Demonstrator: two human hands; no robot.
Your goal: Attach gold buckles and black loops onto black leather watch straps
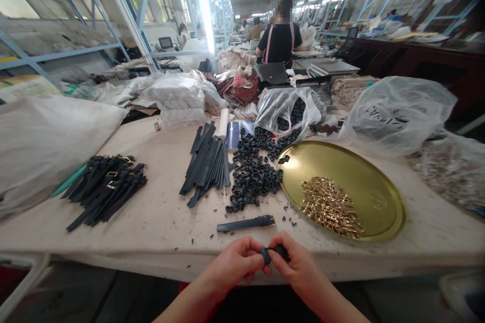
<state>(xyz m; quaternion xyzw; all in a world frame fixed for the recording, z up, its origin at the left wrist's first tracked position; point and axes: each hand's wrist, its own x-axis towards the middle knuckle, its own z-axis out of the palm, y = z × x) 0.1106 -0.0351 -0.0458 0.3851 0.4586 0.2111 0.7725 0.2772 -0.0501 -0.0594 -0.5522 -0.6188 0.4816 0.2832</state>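
A small black strap piece (276, 252) is pinched between the fingertips of the left hand (237, 261) and right hand (297, 265), just off the near table edge (159, 257). Dark handwriting is seen on the clear plastic bag (394, 113), but it cannot be read. Bare tabletop is left between one finished strap (245, 223) and the gold tray (382, 202) of buckles (330, 207).

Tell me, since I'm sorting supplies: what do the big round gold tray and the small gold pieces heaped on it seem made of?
The big round gold tray looks like thin polished metal, brass-toned: it mirrors the ceiling light. The small gold pieces look like shiny plated metal buckle parts, glinting, though too small to be sure.
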